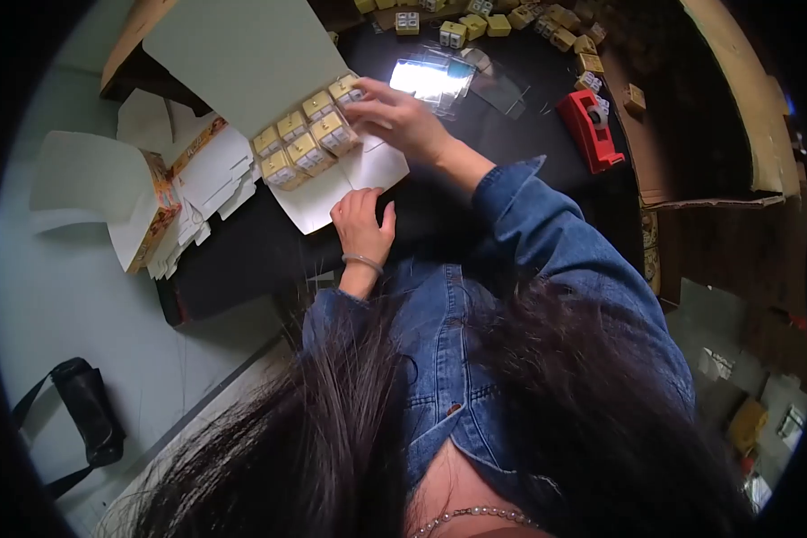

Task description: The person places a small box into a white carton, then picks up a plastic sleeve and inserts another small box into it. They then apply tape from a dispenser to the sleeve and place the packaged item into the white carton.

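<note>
A white carton [264,67] lies with its large lid raised, and several small cream and gold boxes [301,146] stand in it in two rows. My right hand [405,123] is at the right end of the rows, its fingers apart and its fingertips right at the endmost small boxes. My left hand [362,224] rests on the carton's near white flap [325,199], fingers stretched out and thumb apart, holding nothing.
More small yellow boxes [498,25] lie along the table's back. A shiny clear plastic sheet [435,76] and a red tape dispenser [589,133] are on the black table [475,220]. Folded white cartons [197,193] are stacked left. A large cardboard box [744,99] stands right.
</note>
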Motion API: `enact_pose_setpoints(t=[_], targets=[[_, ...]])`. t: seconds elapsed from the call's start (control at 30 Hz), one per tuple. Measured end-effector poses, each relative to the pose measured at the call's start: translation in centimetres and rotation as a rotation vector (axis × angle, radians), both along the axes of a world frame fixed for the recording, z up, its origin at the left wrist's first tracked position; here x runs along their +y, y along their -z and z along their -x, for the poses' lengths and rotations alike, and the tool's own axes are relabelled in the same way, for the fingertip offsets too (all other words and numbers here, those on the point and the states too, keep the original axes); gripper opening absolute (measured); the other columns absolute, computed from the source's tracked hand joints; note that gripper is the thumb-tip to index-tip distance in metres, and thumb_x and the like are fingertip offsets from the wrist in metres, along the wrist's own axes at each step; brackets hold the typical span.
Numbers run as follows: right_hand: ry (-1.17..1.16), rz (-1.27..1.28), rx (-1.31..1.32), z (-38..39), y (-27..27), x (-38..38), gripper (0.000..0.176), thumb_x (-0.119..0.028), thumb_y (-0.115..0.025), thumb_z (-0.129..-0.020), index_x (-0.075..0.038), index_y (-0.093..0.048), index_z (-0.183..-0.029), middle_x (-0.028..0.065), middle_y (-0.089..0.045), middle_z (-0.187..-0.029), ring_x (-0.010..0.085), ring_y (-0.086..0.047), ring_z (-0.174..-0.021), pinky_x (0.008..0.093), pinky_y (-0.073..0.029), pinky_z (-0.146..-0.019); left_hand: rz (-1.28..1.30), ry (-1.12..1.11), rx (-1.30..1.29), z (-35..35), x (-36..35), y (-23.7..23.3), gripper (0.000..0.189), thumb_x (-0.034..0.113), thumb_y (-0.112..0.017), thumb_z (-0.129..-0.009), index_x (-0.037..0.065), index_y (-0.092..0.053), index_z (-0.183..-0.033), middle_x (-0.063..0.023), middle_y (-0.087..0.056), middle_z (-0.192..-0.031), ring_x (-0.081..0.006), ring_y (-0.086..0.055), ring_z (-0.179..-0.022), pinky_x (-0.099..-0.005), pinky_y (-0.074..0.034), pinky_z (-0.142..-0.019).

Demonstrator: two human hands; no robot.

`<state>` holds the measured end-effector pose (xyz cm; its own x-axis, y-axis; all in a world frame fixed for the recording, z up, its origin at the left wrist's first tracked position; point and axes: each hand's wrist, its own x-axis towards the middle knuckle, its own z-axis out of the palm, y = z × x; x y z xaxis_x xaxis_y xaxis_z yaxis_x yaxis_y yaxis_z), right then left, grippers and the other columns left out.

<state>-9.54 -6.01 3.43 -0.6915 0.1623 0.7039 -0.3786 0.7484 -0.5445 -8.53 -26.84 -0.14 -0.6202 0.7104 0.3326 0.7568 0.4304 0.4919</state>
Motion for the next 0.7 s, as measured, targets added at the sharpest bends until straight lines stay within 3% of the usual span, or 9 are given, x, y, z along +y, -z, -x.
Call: enact_pose_setpoints(t=[0.07, 0.17, 0.27, 0.33, 0.4, 0.43, 0.53, 0.6, 0.7], targets=[[0.382, -0.151, -0.003, -1.9, 1.4, 6.4, 0.032, -0.010, -0.075, -0.074, -0.008, -0.069, -0.105, 0.0090, -0.061, -0.123, 0.0290, -0.063, -0.099, 0.0369, -0.051, -0.087, 0.002, -0.004, -0.002, 0.1, 0.1, -0.1, 0.028, 0.017, -0.071, -0.077, 0.008, -0.063, -0.103, -0.0063, -0.062, -0.101, -0.0258, -0.054, -0.106, -0.0401, -0.035, -0.095], [0.932, -0.159, -0.866, -6.7, 4.4, 15.4, 0.088, -0.057, -0.080, -0.062, -0.006, -0.054, -0.129, 0.0162, -0.056, -0.127, 0.0344, -0.052, -0.117, 0.0485, -0.043, -0.096, -0.009, 0.002, -0.001, -0.2, 0.1, -0.3, 0.030, 0.016, -0.070, -0.077, 0.008, -0.063, -0.105, -0.0072, -0.061, -0.105, -0.0268, -0.053, -0.109, -0.0417, -0.034, -0.098], [0.888, -0.177, -1.163, -8.2, 2.8, 16.4, 0.086, -0.049, -0.084, -0.061, -0.001, -0.055, -0.126, 0.0215, -0.054, -0.128, 0.0353, -0.051, -0.119, 0.0527, -0.041, -0.096, -0.118, 0.069, 0.123, -1.1, 1.9, -1.6, 0.033, 0.013, -0.071, -0.076, 0.009, -0.063, -0.108, -0.0087, -0.061, -0.111, -0.0288, -0.054, -0.112, -0.0409, -0.034, -0.100], [0.848, -0.111, -1.178, -8.6, 2.3, 17.2, 0.077, -0.047, -0.084, -0.062, -0.004, -0.058, -0.119, 0.0207, -0.056, -0.126, 0.0352, -0.055, -0.114, 0.0477, -0.045, -0.092, -0.207, 0.216, -0.019, -2.3, 3.6, -2.6, 0.032, 0.009, -0.069, -0.077, 0.008, -0.064, -0.109, -0.0095, -0.060, -0.115, -0.0296, -0.054, -0.114, -0.0400, -0.037, -0.100], [0.557, 0.273, -1.230, -9.2, 3.1, 18.6, 0.069, -0.041, -0.084, -0.065, -0.006, -0.057, -0.118, 0.0182, -0.062, -0.116, 0.0297, -0.062, -0.103, 0.0388, -0.050, -0.085, -0.298, 0.326, -0.211, -3.6, 5.7, -2.6, 0.031, 0.011, -0.069, -0.079, 0.006, -0.064, -0.109, -0.0120, -0.059, -0.116, -0.0313, -0.055, -0.113, -0.0396, -0.041, -0.098], [0.634, 0.364, -1.083, -9.8, 4.6, 18.3, 0.060, -0.035, -0.083, -0.067, -0.006, -0.059, -0.114, 0.0157, -0.067, -0.103, 0.0279, -0.065, -0.096, 0.0354, -0.052, -0.080, -0.334, 0.333, -0.372, -4.1, 6.6, -2.4, 0.031, 0.012, -0.069, -0.080, 0.005, -0.063, -0.109, -0.0131, -0.059, -0.117, -0.0320, -0.055, -0.113, -0.0390, -0.042, -0.097], [1.037, -0.211, -0.626, -11.4, 5.4, 12.5, 0.056, -0.040, -0.083, -0.067, -0.005, -0.065, -0.107, 0.0116, -0.071, -0.088, 0.0286, -0.067, -0.091, 0.0416, -0.050, -0.085, -0.361, 0.304, -0.506, -4.4, 8.6, -1.2, 0.031, 0.013, -0.069, -0.082, 0.003, -0.063, -0.111, -0.0155, -0.059, -0.117, -0.0332, -0.057, -0.111, -0.0367, -0.045, -0.096], [0.979, -0.100, -0.816, -10.9, 4.4, 12.2, 0.059, -0.042, -0.083, -0.066, -0.006, -0.065, -0.110, 0.0127, -0.071, -0.092, 0.0290, -0.067, -0.093, 0.0427, -0.049, -0.087, -0.331, 0.292, -0.560, -4.7, 9.3, -0.6, 0.031, 0.013, -0.068, -0.082, 0.003, -0.063, -0.111, -0.0158, -0.059, -0.118, -0.0328, -0.057, -0.111, -0.0363, -0.045, -0.095], [0.750, 0.181, -1.146, -10.0, 2.9, 13.6, 0.066, -0.047, -0.083, -0.064, -0.009, -0.065, -0.115, 0.0148, -0.069, -0.109, 0.0311, -0.064, -0.105, 0.0437, -0.045, -0.092, -0.267, 0.200, -0.654, -5.5, 10.5, 1.5, 0.057, 0.018, -0.069, -0.082, -0.003, -0.048, -0.131, -0.0200, -0.051, -0.131, -0.0348, -0.054, -0.115, -0.0365, -0.044, -0.098]])
